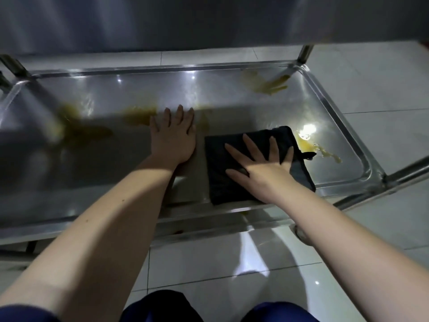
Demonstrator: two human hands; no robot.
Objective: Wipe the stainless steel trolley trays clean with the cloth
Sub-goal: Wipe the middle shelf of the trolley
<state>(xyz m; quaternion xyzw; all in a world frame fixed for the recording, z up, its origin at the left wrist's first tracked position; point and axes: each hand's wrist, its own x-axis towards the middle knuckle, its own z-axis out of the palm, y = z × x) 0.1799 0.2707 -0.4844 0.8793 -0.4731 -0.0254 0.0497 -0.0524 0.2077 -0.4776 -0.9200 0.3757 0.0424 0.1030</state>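
Head view: right hand (262, 168) splayed flat, pressing folded cloth (222, 168) onto stained tray (232, 98); left hand (173, 135) flat, empty. Cloth soft, limp; press at centre.

Glossy smeared steel tray (343, 117), matt black cloth (222, 159), glossy floor tiles (383, 84)

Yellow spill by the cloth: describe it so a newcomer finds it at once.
Start at the steel tray and go to its right end. Just right of the black cloth under the right hand lies a yellow spill. Beside a glare spot, it is brighter than the brownish smears.
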